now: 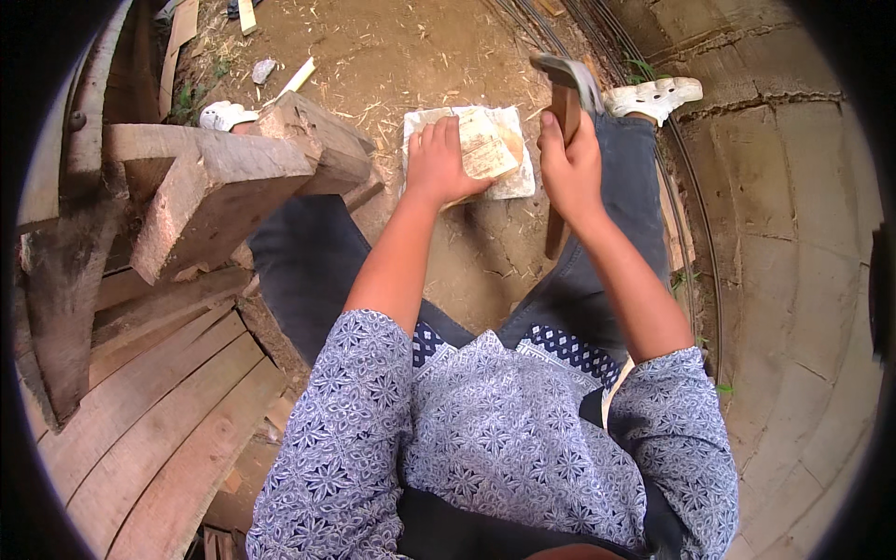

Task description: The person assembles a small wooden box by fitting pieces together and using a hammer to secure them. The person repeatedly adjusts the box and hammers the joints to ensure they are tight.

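Note:
My left hand (436,166) grips a pale wooden block (487,147) from its left side, with the fingers over its top and the thumb along its near edge. The block rests on a flat white slab (516,183) on the dirt ground between my legs. In my right hand (573,171) is a hammer (567,98), held upright by its brown wooden handle. Its curved grey metal head is raised to the right of the slab, apart from the block. Part of the handle is hidden behind my fingers.
Heavy wooden beams (219,191) and a bench of planks (177,401) stand close on my left. A block wall (779,233) rises on my right, with dark rods (695,201) along its foot. Wood chips and a small stone (264,71) lie on the dirt ahead.

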The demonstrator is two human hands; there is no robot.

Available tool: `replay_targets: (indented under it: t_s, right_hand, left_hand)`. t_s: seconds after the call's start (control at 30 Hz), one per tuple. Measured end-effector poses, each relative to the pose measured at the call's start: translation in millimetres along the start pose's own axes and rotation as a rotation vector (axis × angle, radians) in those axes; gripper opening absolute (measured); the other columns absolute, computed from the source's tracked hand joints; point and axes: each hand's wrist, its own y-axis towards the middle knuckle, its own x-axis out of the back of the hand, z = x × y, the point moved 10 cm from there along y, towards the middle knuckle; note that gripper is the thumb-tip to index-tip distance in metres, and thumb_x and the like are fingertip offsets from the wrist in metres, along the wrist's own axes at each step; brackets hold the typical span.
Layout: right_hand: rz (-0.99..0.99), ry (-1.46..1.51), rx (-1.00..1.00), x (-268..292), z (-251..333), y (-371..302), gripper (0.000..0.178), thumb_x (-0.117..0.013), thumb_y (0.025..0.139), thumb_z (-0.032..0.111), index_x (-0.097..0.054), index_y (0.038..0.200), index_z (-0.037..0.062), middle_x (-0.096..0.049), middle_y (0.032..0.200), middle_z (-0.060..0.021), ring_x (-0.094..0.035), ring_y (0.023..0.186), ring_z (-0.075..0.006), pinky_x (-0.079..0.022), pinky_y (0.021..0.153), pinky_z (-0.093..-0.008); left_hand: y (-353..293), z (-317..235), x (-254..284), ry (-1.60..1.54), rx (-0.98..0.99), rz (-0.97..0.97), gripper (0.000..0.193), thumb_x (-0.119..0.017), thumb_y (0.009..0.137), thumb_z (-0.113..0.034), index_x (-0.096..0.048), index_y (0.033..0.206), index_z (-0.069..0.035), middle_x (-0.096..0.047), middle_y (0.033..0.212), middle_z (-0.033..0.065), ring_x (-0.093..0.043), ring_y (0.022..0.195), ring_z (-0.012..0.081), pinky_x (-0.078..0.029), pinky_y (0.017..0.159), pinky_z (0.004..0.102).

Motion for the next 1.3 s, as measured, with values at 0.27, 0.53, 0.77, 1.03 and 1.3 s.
replay_targets:
  t_s: [0.27, 0.53, 0.77, 1.03, 1.3]
  right_hand:
    - [0.160, -0.127, -0.062, -36, -22, 2, 0.024, -0.058, 0.099, 0.019, -0.059, 0.103, -0.0043, -0.065, 0.085, -0.0219, -0.066, 0.080, -0.0280, -0.051, 0.075, -0.0417]
    - [0.423, -0.374, -0.315, -48, -110, 7, 0.033, -0.059, 0.095, 0.025, -0.060, 0.111, -0.0044, -0.068, 0.095, -0.0317, -0.068, 0.092, -0.0471, -0.052, 0.081, -0.0509]
    - [-0.053, -0.225, 0.099, -10, -68, -12, 0.028, -0.060, 0.098, 0.023, -0.060, 0.105, -0.0044, -0.064, 0.077, -0.0147, -0.065, 0.071, -0.0277, -0.050, 0.068, -0.0396]
    - [0.021, -0.141, -0.167, -23, -54, -9, 0.037, -0.056, 0.095, 0.026, -0.062, 0.122, 0.0009, -0.068, 0.095, -0.0307, -0.068, 0.091, -0.0446, -0.052, 0.084, -0.0472]
    - [0.338, 0.051, -0.488, -26, -98, -30, 0.039, -0.062, 0.096, 0.033, -0.066, 0.111, -0.0030, -0.070, 0.086, -0.0154, -0.066, 0.074, -0.0272, -0.052, 0.069, -0.0405]
  left_hand:
    - [2, -6, -1, -0.034, -0.021, -0.043, 0.123, -0.083, 0.058, -0.067, -0.035, 0.149, 0.001, -0.045, 0.147, 0.0160, -0.039, 0.138, 0.0312, -0.025, 0.117, 0.0485]
    - [17, -17, 0, 0.010, -0.011, 0.012, 0.123, -0.084, 0.059, -0.064, -0.033, 0.149, 0.002, -0.045, 0.148, 0.0181, -0.038, 0.140, 0.0309, -0.023, 0.118, 0.0490]
    - [11, -32, 6, -0.016, -0.057, -0.037, 0.120, -0.083, 0.058, -0.067, -0.038, 0.146, 0.002, -0.048, 0.145, 0.0179, -0.041, 0.138, 0.0318, -0.027, 0.117, 0.0465]
    - [5, -12, 0, 0.029, -0.018, -0.034, 0.122, -0.082, 0.059, -0.067, -0.035, 0.147, 0.003, -0.044, 0.149, 0.0182, -0.038, 0.140, 0.0322, -0.023, 0.119, 0.0494]
    - [0, -24, -5, 0.388, 0.042, 0.261, 0.144, -0.083, 0.053, -0.072, -0.013, 0.160, -0.006, -0.026, 0.161, 0.0184, -0.032, 0.143, 0.0449, -0.022, 0.109, 0.0749]
